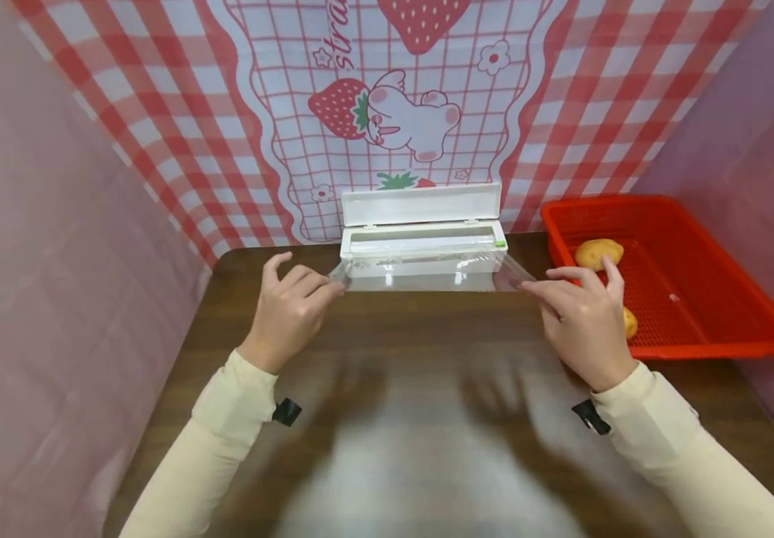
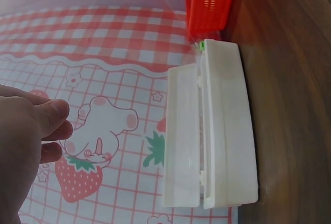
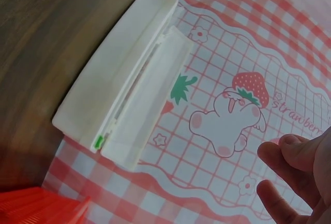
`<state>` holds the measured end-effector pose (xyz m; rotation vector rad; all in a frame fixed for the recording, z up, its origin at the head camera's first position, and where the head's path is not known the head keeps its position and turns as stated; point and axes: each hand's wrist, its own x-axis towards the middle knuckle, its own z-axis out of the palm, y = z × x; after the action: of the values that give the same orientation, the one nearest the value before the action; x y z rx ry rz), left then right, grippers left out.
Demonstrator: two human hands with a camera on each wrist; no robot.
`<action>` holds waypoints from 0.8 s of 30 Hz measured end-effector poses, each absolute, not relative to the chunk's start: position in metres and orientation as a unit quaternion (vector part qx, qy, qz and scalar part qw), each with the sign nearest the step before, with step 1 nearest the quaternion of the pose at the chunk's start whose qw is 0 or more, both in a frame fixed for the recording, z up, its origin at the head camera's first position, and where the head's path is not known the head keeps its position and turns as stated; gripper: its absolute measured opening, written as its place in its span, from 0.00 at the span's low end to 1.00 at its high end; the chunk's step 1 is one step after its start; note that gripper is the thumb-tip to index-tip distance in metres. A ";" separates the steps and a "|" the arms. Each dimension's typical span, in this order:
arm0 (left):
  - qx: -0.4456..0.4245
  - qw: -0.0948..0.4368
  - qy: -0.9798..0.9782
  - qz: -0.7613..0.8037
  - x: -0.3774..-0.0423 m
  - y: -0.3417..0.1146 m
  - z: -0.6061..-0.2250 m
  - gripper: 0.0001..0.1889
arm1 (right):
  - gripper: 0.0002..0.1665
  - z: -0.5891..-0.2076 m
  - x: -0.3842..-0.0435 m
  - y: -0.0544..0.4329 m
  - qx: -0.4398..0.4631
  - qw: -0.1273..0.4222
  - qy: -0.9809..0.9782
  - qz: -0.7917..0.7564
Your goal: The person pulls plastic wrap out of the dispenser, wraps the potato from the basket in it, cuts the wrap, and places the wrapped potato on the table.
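Note:
A sheet of clear plastic wrap (image 1: 420, 275) stretches between both hands, its far side running back to a white wrap dispenser (image 1: 425, 240). My left hand (image 1: 293, 310) pinches the sheet's left front corner between thumb and fingers. At the right front corner, my right hand (image 1: 585, 321) pinches it likewise, a couple of fingers raised. The dispenser's lid (image 1: 420, 205) stands up, showing the roll inside, and a small green piece (image 1: 500, 243) sits at its right end. In the left wrist view the thumb and fingertips (image 2: 59, 111) meet; the film hardly shows there.
To the right stands a red plastic basket (image 1: 716, 347) with potatoes (image 1: 598, 254) in it, partly behind the right hand. A checked strawberry cloth (image 1: 400, 97) hangs behind the brown wooden table (image 1: 387, 418). Pinkish cloth walls (image 1: 44, 261) border both sides.

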<state>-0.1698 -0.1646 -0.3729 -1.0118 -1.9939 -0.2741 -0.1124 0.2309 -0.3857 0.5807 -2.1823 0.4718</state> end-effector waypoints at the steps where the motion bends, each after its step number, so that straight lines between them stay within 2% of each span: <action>1: -0.405 0.435 -0.797 -0.108 -0.169 -0.164 -0.373 0.03 | 0.16 -0.386 -0.112 0.231 0.232 0.409 -0.863 0.186; 9: -0.422 0.445 -0.783 -0.101 -0.155 -0.163 -0.383 0.01 | 0.15 -0.399 -0.098 0.235 0.238 0.413 -0.861 0.177; 18: -0.434 0.439 -0.781 -0.094 -0.135 -0.164 -0.407 0.07 | 0.15 -0.427 -0.080 0.232 0.234 0.432 -0.846 0.205; 24: -0.436 0.442 -0.779 -0.088 -0.128 -0.164 -0.423 0.06 | 0.17 -0.445 -0.073 0.230 0.220 0.432 -0.846 0.220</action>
<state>-0.1279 -0.1637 -0.4229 -1.0830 -1.9324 -0.2182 -0.0729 0.2301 -0.4450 0.5491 -2.1091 0.5475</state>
